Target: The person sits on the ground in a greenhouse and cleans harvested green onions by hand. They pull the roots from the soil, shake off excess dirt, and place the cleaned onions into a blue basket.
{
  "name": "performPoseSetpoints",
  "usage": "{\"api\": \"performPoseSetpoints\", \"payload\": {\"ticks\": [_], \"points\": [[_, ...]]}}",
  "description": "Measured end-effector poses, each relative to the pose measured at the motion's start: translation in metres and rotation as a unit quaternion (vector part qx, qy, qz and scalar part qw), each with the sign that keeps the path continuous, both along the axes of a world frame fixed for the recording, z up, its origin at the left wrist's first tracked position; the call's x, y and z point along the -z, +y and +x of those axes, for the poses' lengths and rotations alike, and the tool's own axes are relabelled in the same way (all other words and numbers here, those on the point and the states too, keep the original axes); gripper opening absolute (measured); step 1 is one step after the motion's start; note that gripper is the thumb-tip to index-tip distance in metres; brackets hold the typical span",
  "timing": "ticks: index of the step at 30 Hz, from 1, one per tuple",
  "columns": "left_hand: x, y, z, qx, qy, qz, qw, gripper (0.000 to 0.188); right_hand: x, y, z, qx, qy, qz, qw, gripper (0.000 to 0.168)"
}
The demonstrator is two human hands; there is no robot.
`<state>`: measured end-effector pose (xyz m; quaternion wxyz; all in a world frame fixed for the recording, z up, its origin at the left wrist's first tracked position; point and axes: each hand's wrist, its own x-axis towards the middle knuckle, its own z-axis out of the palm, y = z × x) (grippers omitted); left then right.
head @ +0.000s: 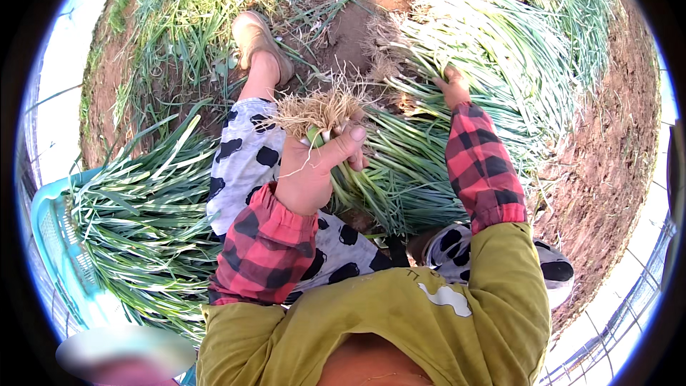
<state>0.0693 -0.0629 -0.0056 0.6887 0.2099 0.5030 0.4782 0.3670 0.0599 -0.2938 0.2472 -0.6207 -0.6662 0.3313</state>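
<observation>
My left hand (316, 171) is closed around a bunch of green onions (351, 182), just below their pale, stringy roots (316, 110). The roots point away from me and the green leaves trail back beneath the hand. To the right, my right hand (454, 88) reaches into a large pile of green onions (514, 53) on the soil. Its fingertips are among the white stems near the root end, and whether they grip any stalk is hard to see. More green onions (418, 171) lie between my two forearms.
At the left, a turquoise plastic basket (59, 241) holds many long green leaves (150, 225). Loose leaves and trimmings (214, 16) are strewn beyond my shod foot (260, 43). Bare brown soil (605, 171) shows at the right. A blurred patch (126, 355) covers the lower left.
</observation>
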Motion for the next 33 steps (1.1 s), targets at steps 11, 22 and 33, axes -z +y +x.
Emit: {"api": "performPoseSetpoints", "payload": {"ticks": [11, 22, 33], "points": [[0.017, 0.019, 0.006, -0.11, -0.013, 0.09, 0.99, 0.026, -0.228, -0.079, -0.097, -0.206, 0.062, 0.036, 0.976, 0.017], [0.011, 0.009, -0.006, -0.083, -0.024, 0.156, 0.984, 0.033, -0.294, -0.105, -0.153, -0.025, 0.196, 0.046, 0.979, 0.024], [0.014, 0.014, -0.014, -0.169, 0.004, 0.149, 0.974, 0.019, -0.224, -0.129, -0.18, -0.153, 0.397, -0.067, 0.903, 0.061]]}}
